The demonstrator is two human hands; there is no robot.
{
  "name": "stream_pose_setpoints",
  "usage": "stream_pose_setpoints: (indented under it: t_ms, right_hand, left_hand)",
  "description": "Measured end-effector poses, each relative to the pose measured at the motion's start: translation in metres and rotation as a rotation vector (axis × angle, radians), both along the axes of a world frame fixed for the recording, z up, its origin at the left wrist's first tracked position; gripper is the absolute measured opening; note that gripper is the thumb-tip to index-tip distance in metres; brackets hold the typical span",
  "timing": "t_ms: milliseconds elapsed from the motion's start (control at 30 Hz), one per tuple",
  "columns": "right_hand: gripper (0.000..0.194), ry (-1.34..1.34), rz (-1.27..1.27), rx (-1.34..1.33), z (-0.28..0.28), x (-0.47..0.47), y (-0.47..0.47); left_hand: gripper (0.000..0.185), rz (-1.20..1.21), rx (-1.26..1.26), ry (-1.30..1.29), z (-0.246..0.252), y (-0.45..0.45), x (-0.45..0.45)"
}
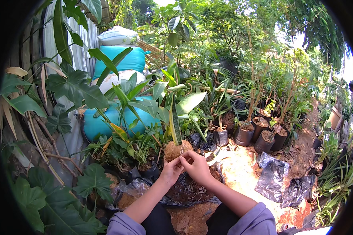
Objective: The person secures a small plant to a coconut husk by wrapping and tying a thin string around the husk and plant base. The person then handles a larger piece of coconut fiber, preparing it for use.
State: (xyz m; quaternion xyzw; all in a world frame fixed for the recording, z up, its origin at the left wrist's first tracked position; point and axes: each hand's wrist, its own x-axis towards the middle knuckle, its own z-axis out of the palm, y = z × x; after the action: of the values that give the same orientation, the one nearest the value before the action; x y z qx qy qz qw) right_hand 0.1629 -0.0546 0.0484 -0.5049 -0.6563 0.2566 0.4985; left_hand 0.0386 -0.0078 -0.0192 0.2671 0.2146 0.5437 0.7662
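A round ball of brown coconut fibre (173,150) with a snake plant (175,126) upright in its top is in front of me at the middle of the view. My left hand (171,171) is at the near lower side of the ball, its thumb and fingers pinched together. My right hand (196,166) meets it there, fingertips touching those of the left. Whether a thin strand lies between the fingertips is too small to tell. Below the hands, a black plastic sheet (176,192) holds dark soil or fibre with pale loose strings (195,189).
Black nursery bags of soil (244,135) stand at the right, near crumpled black plastic (272,179) on the ground. Stuffed turquoise sacks (120,117) lie along a corrugated metal fence (51,35) at the left. Large-leaved plants (76,88) crowd the left side.
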Motion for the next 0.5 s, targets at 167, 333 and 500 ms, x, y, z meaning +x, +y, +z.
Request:
stream_pose_setpoints:
  t_ms: [167,333,500]
  right_hand:
    - [0.022,0.222,0.086,-0.088,-0.01,0.002,0.007]
    - [0.021,0.287,0.164,-0.19,-0.009,0.004,0.007]
    - [0.019,0.297,0.342,-0.584,-0.009,0.008,0.005]
  left_hand:
    - [0.018,-0.092,-0.019,-0.074,-0.001,0.006,-0.015]
    - [0.013,-0.029,0.002,-0.027,0.01,0.002,-0.013]
    - [0.022,0.067,0.068,0.067,0.016,-0.002,-0.011]
